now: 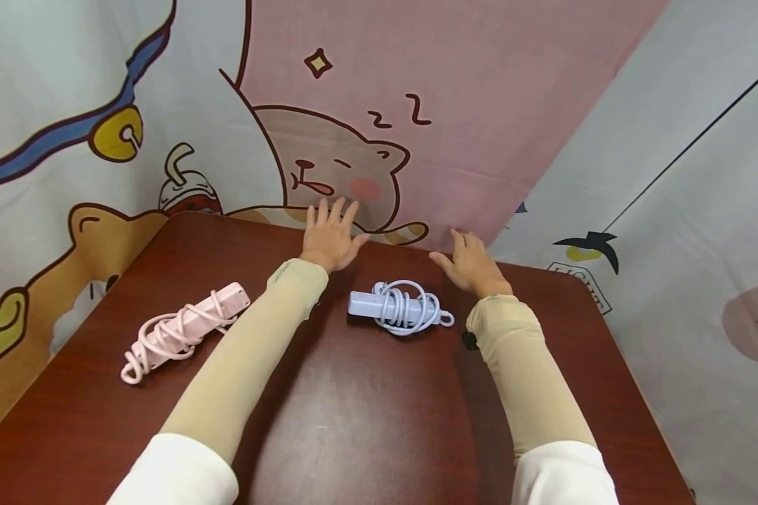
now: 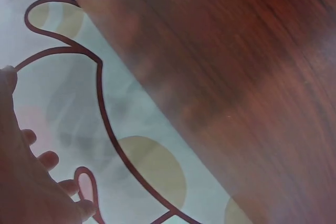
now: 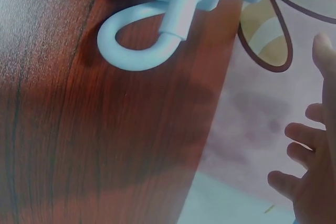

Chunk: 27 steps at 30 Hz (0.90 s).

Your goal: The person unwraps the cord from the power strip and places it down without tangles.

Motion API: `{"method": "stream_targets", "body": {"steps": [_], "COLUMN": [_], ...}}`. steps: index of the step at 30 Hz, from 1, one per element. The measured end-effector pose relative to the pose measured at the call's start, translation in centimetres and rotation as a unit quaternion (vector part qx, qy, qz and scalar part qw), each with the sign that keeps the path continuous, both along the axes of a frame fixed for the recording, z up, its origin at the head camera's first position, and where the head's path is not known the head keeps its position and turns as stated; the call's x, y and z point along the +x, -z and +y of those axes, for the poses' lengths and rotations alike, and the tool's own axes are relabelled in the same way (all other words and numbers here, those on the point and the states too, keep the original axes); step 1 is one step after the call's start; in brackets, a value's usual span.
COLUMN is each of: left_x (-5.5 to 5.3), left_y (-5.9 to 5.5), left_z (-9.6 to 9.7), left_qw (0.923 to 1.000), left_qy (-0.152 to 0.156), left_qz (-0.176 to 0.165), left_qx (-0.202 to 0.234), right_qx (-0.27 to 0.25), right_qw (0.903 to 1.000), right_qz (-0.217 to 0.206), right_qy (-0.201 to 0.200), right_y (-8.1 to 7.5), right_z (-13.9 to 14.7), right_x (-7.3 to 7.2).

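Note:
My left hand (image 1: 330,240) is held out over the table's far edge, its fingers straight and spread, with nothing in it. Similarly extended, my right hand (image 1: 470,264) holds nothing and is just beyond the blue power strip. That blue power strip (image 1: 365,304) lies on the table between my forearms, its cord wound round it; the cord's loop (image 3: 134,59) shows large in the right wrist view. A pink power strip (image 1: 198,324), also wrapped in its cord, lies to the left of my left forearm. In the left wrist view, the left hand (image 2: 31,177) appears at the lower left edge.
The reddish-brown wooden table (image 1: 366,435) spans the area below my arms. Behind its far edge hangs a curtain (image 1: 499,91) with cartoon animals, which continues along both sides. A small black object (image 1: 470,341) sits at my right wrist.

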<state>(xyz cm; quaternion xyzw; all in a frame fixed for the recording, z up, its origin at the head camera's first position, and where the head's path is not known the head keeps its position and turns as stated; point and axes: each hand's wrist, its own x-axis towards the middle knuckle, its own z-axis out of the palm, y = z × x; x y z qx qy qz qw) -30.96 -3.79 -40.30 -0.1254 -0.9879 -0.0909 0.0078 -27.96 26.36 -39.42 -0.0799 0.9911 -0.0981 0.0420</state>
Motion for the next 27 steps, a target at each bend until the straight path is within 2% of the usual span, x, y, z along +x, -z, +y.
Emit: {"method": "stream_targets", "body": {"steps": [6, 12, 27], "left_x": [1.3, 3.1, 7.1], "left_y": [-0.7, -1.1, 0.5], "left_z": [0.0, -0.1, 0.1], "left_qw": [0.9992, 0.9975, 0.9929], "left_qy": [0.018, 0.041, 0.093], "left_qz": [0.029, 0.041, 0.047], "left_qx": [0.021, 0.04, 0.057], "right_qx": [-0.005, -0.009, -0.004], "right_qw": [0.9999, 0.9997, 0.998], "right_qz": [-0.01, -0.005, 0.016], "right_qy": [-0.005, -0.024, -0.061], "right_y": [-0.4, -0.5, 1.0], "right_z": [-0.3, -0.7, -1.8], "right_x": [0.4, 1.2, 4.0]}}
